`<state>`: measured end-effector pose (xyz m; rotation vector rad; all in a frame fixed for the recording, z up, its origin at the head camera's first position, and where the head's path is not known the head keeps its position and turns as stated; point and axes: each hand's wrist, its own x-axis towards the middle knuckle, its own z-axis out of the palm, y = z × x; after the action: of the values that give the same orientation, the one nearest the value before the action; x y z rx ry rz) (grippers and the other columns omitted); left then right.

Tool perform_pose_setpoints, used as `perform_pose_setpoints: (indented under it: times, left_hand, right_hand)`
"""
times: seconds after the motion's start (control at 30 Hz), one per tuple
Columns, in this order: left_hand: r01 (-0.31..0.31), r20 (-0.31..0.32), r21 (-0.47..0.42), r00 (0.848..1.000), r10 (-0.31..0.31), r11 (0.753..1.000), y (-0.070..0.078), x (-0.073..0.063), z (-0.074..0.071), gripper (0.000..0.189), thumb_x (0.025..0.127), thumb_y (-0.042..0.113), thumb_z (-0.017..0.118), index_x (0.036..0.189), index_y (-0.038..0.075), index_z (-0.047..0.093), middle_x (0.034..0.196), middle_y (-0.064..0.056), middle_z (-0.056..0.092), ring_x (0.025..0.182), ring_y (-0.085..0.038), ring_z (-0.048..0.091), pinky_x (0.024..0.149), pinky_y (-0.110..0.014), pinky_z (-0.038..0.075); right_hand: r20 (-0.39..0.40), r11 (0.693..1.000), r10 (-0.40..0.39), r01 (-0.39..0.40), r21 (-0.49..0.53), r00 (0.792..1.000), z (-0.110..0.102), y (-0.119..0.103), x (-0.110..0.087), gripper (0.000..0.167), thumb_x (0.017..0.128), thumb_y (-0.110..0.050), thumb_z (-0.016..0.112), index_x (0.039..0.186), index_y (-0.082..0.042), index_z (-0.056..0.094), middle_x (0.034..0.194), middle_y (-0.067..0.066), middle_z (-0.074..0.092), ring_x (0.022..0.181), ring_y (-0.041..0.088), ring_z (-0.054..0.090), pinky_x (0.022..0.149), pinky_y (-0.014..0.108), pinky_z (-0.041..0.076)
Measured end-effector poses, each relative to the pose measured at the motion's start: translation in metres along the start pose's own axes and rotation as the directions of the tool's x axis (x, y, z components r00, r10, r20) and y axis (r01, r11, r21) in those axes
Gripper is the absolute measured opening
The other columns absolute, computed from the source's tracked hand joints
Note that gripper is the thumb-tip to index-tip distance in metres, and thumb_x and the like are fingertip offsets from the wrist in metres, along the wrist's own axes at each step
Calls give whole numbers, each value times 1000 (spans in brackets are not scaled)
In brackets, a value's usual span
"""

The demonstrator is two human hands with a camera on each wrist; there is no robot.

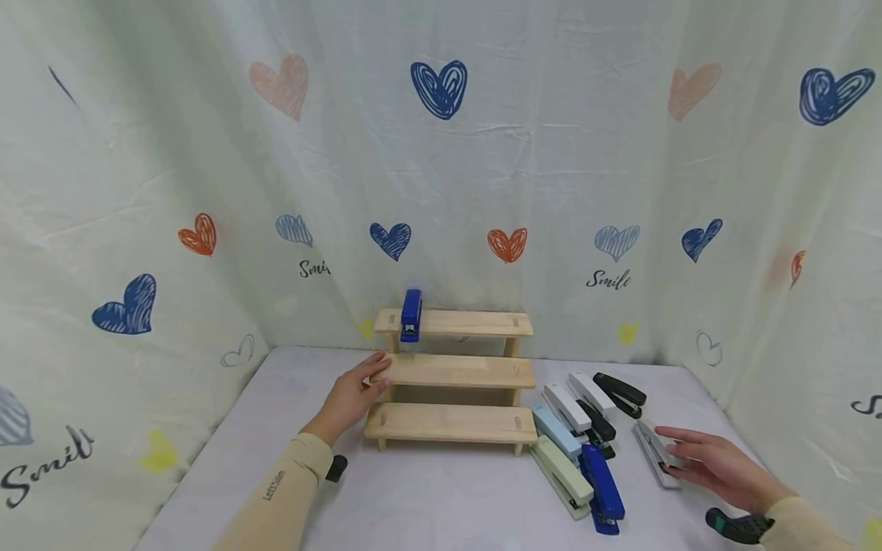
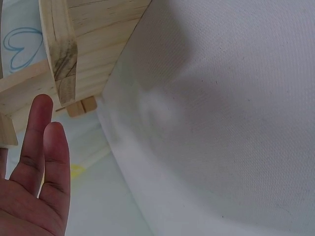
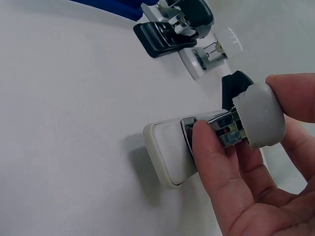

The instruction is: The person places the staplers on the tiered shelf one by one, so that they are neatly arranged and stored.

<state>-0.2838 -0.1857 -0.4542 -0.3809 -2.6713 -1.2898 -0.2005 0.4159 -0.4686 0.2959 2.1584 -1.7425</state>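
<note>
My right grip [image 1: 729,468] pinches a grey-white plastic stapler [image 1: 651,453], metal nose [image 3: 227,130] clear only wrist-side; straight-fingered left grip [image 1: 350,398] touches a tiered wooden stand [image 1: 451,372].

Staplers [image 1: 594,463] stood between my right hand [image 1: 720,468] and the rack [image 1: 451,422]; the front worktop [image 1: 427,497] left room.

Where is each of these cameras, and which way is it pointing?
Head: on the person's head, facing forward and down at the wooden shelf and stapler pile; left hand, right hand and both sleeves show.
Left wrist: on that wrist, looking past the left hand's fingers at the shelf's end and white tabletop.
Right wrist: on that wrist, looking at the light gray stapler pinched in the right hand; thumb and fingers show.
Shared: head and right wrist views both show that stapler.
</note>
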Motion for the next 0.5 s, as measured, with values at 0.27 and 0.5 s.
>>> perform_pose_setpoints:
  times: [0.27,0.5]
  left_hand:
    - [-4,1,-5,1000,4,1000,1,1,0,46,98,18,67,141,4,57,155,-6,40,128,-28,51,88,-37,50]
    - [-10,3,0,1000,10,1000,-1,1,1,46,98,19,67,141,4,57,155,-6,40,130,-29,50,88,-38,51]
  right_hand:
    - [36,995,-89,90,-33,995,-4,-26,-19,42,100,-13,62,138,3,56,145,27,37,105,13,58,92,47,52]
    - [113,965,-237,248,-91,965,27,-81,-24,53,103,-16,57,146,11,40,151,32,31,113,16,57,92,44,52]
